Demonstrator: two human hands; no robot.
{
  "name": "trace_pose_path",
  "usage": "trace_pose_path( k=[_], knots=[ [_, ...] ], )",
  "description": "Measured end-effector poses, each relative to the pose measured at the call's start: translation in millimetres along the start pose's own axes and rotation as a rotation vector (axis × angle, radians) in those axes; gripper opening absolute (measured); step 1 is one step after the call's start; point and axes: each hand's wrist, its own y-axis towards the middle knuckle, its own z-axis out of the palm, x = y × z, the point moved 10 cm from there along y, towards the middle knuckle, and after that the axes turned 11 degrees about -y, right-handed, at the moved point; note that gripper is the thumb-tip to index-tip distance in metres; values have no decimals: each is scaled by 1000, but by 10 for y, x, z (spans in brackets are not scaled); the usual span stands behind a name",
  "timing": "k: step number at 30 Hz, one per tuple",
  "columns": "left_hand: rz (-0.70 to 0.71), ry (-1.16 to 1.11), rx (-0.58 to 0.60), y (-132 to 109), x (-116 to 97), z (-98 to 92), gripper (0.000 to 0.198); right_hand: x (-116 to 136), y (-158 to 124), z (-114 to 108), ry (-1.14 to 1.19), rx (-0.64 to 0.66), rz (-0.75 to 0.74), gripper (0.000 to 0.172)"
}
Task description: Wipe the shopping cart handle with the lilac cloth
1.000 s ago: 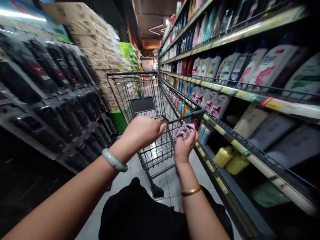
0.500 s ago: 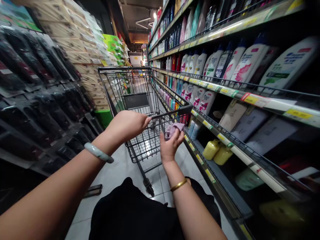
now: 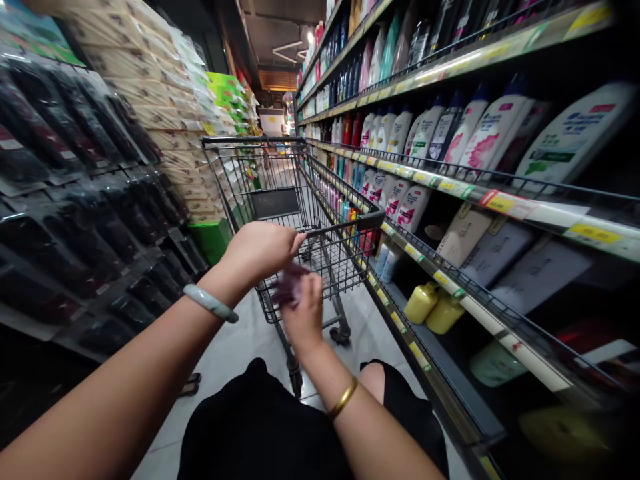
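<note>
A dark metal shopping cart (image 3: pixel 337 260) stands in front of me, its wire basket facing up the aisle. My left hand (image 3: pixel 263 250), with a pale bangle at the wrist, is closed round the near rail of the cart. Below and to the right of it, my right hand (image 3: pixel 304 310), with a gold bangle, grips a crumpled purple cloth (image 3: pixel 290 285). The cloth is blurred by motion and lies in front of the basket's near side.
Shelves of shampoo bottles (image 3: pixel 487 137) line the right side, with yellow bottles (image 3: pixel 421 302) on a lower level. Packaged dark goods (image 3: pixel 95 220) hang at the left, beside stacked beige packs (image 3: pixel 145 87) and a green box (image 3: pixel 210 241). Tiled floor (image 3: pixel 220 353) shows beneath the cart.
My right hand has moved left with the purple cloth, from the cart rail's right part to below my left hand. The cart has turned slightly. My left hand keeps its hold.
</note>
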Motion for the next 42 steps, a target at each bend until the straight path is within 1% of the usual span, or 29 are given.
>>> trace_pose_path(
  k=[1, 2, 3, 4, 8, 10, 11, 12, 13, 14, 16, 18, 19, 21, 23, 24, 25, 27, 28, 29, 30, 31, 33, 36, 37, 38, 39, 40, 42],
  knots=[
    [-7, 1, 2, 4, 9, 4, 66, 144, -80, 123, -9, 82, -83, 48],
    [-11, 2, 3, 4, 18, 8, 67, 215, -115, 183, -26, 131, -133, 47],
    [-10, 5, 1, 3, 24, 12, 68, 209, -92, 174, -48, 142, -148, 44],
    [-4, 9, -6, 1, 26, 12, 68, 131, -14, 104, -70, 117, -129, 41],
    [10, 20, -39, 9, 34, 19, 69, -512, 442, -395, -73, -150, 81, 34],
    [11, 22, -43, 24, 38, 32, 68, -797, 495, -549, -54, -301, 230, 35],
    [11, 22, -42, 31, 39, 40, 67, -857, 457, -564, -53, -351, 281, 36],
    [11, 22, -42, 37, 41, 43, 67, -842, 397, -533, -58, -372, 295, 37],
    [10, 23, -44, 40, 44, 44, 67, -748, 328, -457, -71, -354, 262, 38],
    [8, 25, -48, 40, 51, 42, 67, -590, 257, -341, -88, -296, 185, 38],
    [2, 30, -55, 33, 70, 39, 68, -201, 95, -46, -123, -105, -24, 36],
    [-5, 31, -55, 23, 97, 42, 67, 54, -48, 153, -147, 51, -164, 33],
    [-8, 31, -54, 19, 111, 45, 68, 89, -70, 176, -156, 84, -186, 32],
    [-9, 30, -59, 15, 128, 41, 69, -4, 11, 84, -159, 62, -161, 32],
    [-4, 28, -58, 17, 133, 41, 70, -269, 209, -116, -133, -28, -62, 33],
    [-1, 26, -53, 20, 134, 46, 70, -456, 322, -238, -106, -90, 23, 33],
    [0, 23, -47, 23, 135, 53, 70, -677, 421, -361, -74, -162, 142, 33],
    [-5, 23, -40, 32, 144, 63, 71, -1145, 498, -531, 1, -289, 457, 36],
    [-7, 26, -41, 37, 149, 63, 71, -1319, 468, -548, 35, -324, 604, 40],
    [-9, 30, -43, 44, 154, 64, 71, -1418, 411, -519, 59, -338, 707, 44],
    [-10, 35, -44, 52, 158, 65, 71, -1435, 340, -455, 73, -334, 755, 48],
    [-9, 39, -43, 60, 162, 68, 70, -1377, 261, -363, 76, -316, 744, 50],
    [-7, 46, -36, 73, 175, 74, 70, -1083, 65, -116, 61, -252, 593, 47],
    [-10, 50, -30, 75, 218, 79, 72, -530, -268, 362, 69, -46, 289, 45],
    [-13, 50, -30, 72, 239, 83, 73, -411, -343, 469, 72, 13, 222, 44],
    [-16, 50, -32, 68, 261, 85, 74, -352, -370, 524, 73, 55, 184, 41],
    [-18, 49, -35, 65, 283, 88, 75, -359, -342, 518, 71, 76, 178, 39],
    [-20, 48, -39, 61, 302, 91, 76, -426, -262, 448, 66, 69, 201, 36],
    [-18, 43, -53, 58, 326, 91, 77, -687, -7, 173, 53, -6, 312, 33]
  ],
)
